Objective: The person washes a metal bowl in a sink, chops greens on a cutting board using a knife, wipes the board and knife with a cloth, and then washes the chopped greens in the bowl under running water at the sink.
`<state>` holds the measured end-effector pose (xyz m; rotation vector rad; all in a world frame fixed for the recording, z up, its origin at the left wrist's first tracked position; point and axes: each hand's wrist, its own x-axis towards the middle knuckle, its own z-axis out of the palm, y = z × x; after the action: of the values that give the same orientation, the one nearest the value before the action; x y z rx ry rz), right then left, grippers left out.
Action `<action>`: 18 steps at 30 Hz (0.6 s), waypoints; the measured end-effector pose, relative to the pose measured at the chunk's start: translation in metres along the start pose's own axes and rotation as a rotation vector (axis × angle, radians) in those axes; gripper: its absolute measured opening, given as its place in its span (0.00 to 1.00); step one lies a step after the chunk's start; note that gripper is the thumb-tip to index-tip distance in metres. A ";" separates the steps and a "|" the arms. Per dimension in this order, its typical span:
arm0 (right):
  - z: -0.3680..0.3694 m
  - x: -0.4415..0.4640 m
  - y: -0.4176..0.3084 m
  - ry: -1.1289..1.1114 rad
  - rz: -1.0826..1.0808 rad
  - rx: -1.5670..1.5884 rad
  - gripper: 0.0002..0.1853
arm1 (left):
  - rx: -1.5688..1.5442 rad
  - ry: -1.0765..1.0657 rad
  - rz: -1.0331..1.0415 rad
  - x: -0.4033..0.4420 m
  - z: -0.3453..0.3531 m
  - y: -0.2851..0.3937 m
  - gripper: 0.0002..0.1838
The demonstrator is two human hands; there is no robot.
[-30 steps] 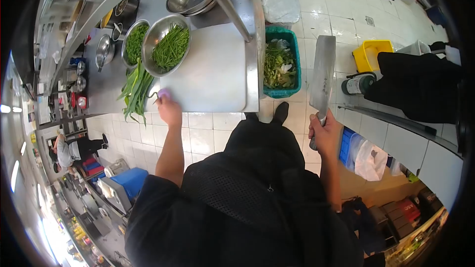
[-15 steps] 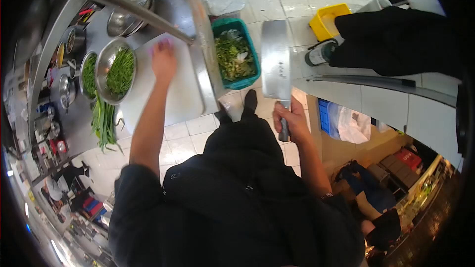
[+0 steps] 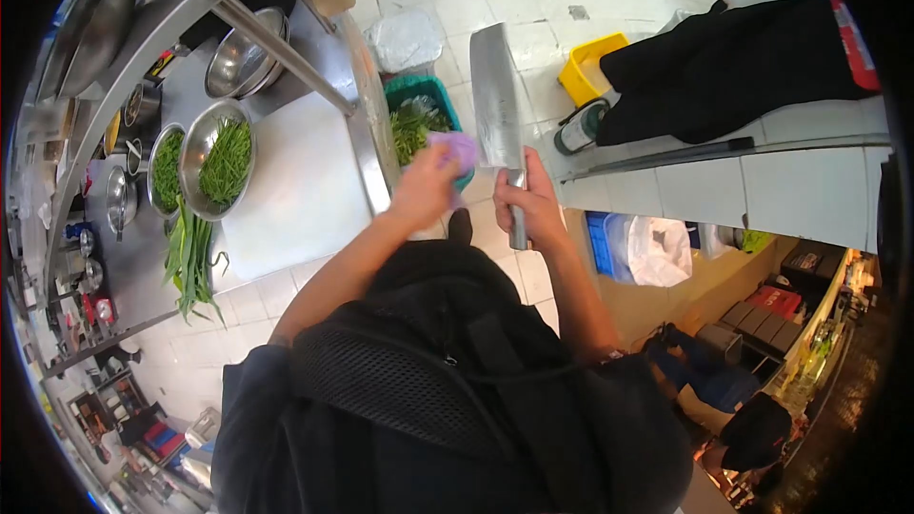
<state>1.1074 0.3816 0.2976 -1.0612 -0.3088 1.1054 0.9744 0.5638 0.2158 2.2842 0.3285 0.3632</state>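
My right hand [image 3: 535, 205] grips the handle of a broad cleaver [image 3: 496, 100], whose blade points up and away from me. Bunched in my left hand [image 3: 426, 192] is a purple cloth [image 3: 454, 148], close beside the lower part of the blade. Whether the cloth touches the steel I cannot tell. To the left, a white cutting board [image 3: 295, 190] lies on the steel counter. Cut green stalks fill a steel bowl [image 3: 249, 158] at its edge, with a second bowl of chopped greens [image 3: 166, 168] against it. Long green leaves [image 3: 193, 266] hang over the counter edge.
A teal bin [image 3: 444, 98] with green scraps stands on the floor beyond my hands. A yellow tub [image 3: 579, 86] and a dark cloth [image 3: 705, 76] are on the right. A steel rail [image 3: 286, 48] crosses above the counter. Another person [image 3: 709, 371] is at lower right.
My left hand has lifted the purple cloth off the cutting board and carried it right, to the cleaver. The cleaver's blade has turned somewhat, and the view has shifted.
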 end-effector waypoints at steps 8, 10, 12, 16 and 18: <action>-0.002 -0.006 -0.013 -0.003 0.051 -0.234 0.23 | 0.196 0.455 0.135 0.030 -0.034 0.054 0.17; -0.001 -0.027 -0.011 -0.065 0.115 -0.206 0.24 | 0.192 0.038 0.429 0.029 -0.032 0.056 0.17; -0.023 -0.056 -0.023 -0.164 0.315 -0.148 0.26 | 0.335 0.173 0.400 0.047 -0.048 0.006 0.20; -0.074 -0.091 -0.022 -0.287 0.351 -0.218 0.32 | -0.324 0.271 -0.452 0.081 -0.100 -0.032 0.16; -0.065 -0.081 -0.005 -0.089 -0.385 -1.241 0.30 | -0.326 0.372 -0.255 0.079 -0.100 -0.004 0.16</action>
<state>1.1159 0.2783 0.2913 -1.9097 -1.3162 0.5339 1.0110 0.6600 0.2900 1.8237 0.6883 0.6586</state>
